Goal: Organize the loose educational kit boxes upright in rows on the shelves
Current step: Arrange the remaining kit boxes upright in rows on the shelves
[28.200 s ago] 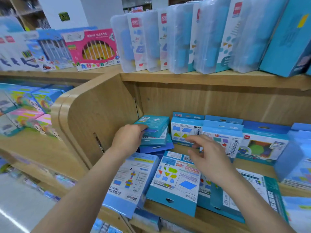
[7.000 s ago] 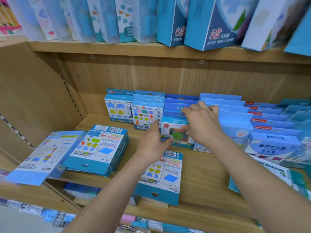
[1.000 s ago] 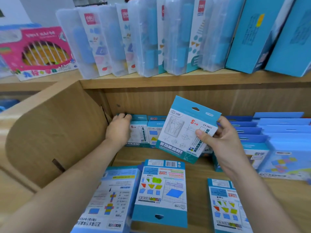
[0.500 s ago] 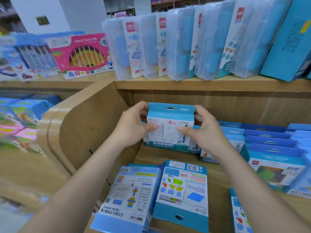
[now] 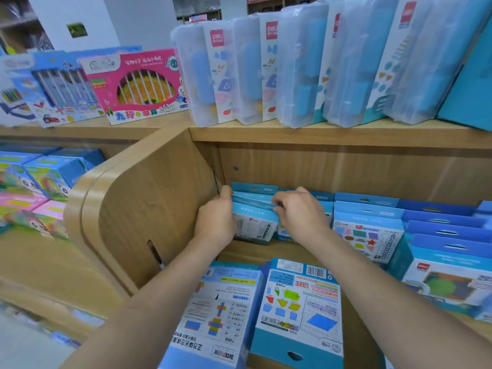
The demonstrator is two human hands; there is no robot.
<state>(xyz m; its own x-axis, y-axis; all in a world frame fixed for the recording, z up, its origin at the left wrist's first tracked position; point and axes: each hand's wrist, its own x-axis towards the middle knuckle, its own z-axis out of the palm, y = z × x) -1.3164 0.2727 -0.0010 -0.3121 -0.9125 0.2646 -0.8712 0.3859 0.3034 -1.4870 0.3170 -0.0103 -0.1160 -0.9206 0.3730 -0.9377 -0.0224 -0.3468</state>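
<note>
the step in hand looks like seating one kit into the leftmost upright row at the back of the wooden shelf (image 5: 292,251). the small blue-and-white cardboard kit box with a hang-tab top (image 5: 253,222) stands upright at the front of that row, just beside the curved wooden side panel (image 5: 149,209), with more blue hang-tab boxes behind it against the back wall. the left hand (image 5: 215,225) is closed on the box's left edge, fingers curled over its top corner; the right hand (image 5: 298,211) pinches the blue top flap at its right corner, so both hands grip the same box. whether its base already rests flat on the shelf cannot be told, since the left hand covers that corner.

to its right stand further upright rows, fronted by a white-faced box printed with coloured shapes (image 5: 367,235), and they look tidy. two kits are not yet stood up: a flat blue box showing a cross-shaped net diagram (image 5: 218,315) and a flat blue box with a barcode and coloured shapes on its back (image 5: 300,304), both lying face-up at the shelf's front edge, just beside each other.

the next move probably calls for pressing the held box square against its row, letting go, then lifting one flat box by its edges and turning it upright.
</note>
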